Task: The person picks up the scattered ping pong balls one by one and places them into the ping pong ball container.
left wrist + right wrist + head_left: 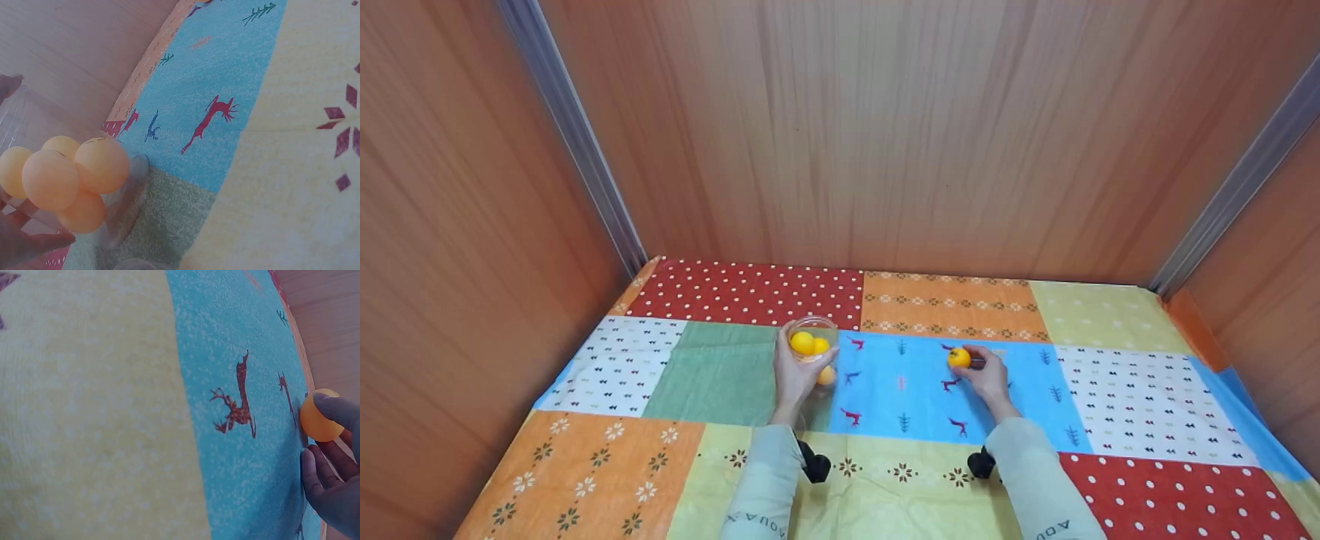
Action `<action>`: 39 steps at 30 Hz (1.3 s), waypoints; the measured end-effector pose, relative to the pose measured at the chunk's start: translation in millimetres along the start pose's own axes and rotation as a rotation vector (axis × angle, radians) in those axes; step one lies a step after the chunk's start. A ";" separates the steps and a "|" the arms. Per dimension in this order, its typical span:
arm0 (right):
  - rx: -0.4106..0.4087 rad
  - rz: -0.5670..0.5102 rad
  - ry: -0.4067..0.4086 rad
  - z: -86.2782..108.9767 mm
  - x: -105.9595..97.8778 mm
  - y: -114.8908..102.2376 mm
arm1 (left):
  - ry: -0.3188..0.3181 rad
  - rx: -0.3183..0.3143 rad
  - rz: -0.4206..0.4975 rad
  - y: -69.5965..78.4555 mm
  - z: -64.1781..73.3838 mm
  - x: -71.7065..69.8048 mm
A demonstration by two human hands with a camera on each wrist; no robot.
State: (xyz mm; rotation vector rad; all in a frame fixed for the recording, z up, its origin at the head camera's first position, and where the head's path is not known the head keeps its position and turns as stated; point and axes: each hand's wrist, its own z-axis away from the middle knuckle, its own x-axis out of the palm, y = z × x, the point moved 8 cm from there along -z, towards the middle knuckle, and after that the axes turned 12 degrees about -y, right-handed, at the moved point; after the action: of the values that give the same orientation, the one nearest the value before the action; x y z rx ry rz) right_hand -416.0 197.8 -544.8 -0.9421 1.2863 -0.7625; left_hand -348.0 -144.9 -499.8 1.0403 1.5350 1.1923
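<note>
My left hand (793, 377) grips a clear, round-rimmed container (831, 327) left of the middle of the cloth. Several yellow-orange ping-pong balls (802, 343) lie inside it. In the left wrist view the balls (50, 180) are bunched together above the container's transparent base (134, 194), and part of the fingers shows at the lower left. Farther right, my right hand (990, 376) pinches one orange ping-pong ball (959, 358) over the blue patch. The right wrist view shows thumb and fingers around this ball (320, 419), close to the cloth.
A patchwork-print cloth (750, 382) covers the table. Wood-grain panels (840, 135) stand at the back and both sides, with metal posts (577, 127) in the corners. A faint clear curved edge (140, 264) shows at the bottom of the left wrist view.
</note>
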 end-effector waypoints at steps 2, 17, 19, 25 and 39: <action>-0.001 0.001 0.003 0.0 -0.1 -0.1 | -0.001 0.006 -0.003 -0.3 -0.4 0.5; -0.003 -0.008 -0.008 3.3 3.3 -4.6 | -0.007 -0.015 -0.014 -0.6 0.3 0.4; -0.002 -0.011 -0.012 3.7 4.6 -6.2 | -0.008 -0.006 -0.016 -0.3 0.0 0.0; 0.006 -0.018 -0.039 3.5 11.2 -11.8 | -0.013 0.002 -0.005 0.2 0.2 -0.6; -0.052 -0.017 -0.039 5.8 24.3 -34.8 | -0.008 0.027 -0.003 2.1 0.1 -0.5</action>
State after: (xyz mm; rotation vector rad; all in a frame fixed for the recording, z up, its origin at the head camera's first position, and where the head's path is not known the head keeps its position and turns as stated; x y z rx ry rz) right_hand -405.3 161.9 -524.0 -1.0058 1.2706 -0.7239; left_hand -347.6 -145.0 -497.7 1.0589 1.5499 1.1674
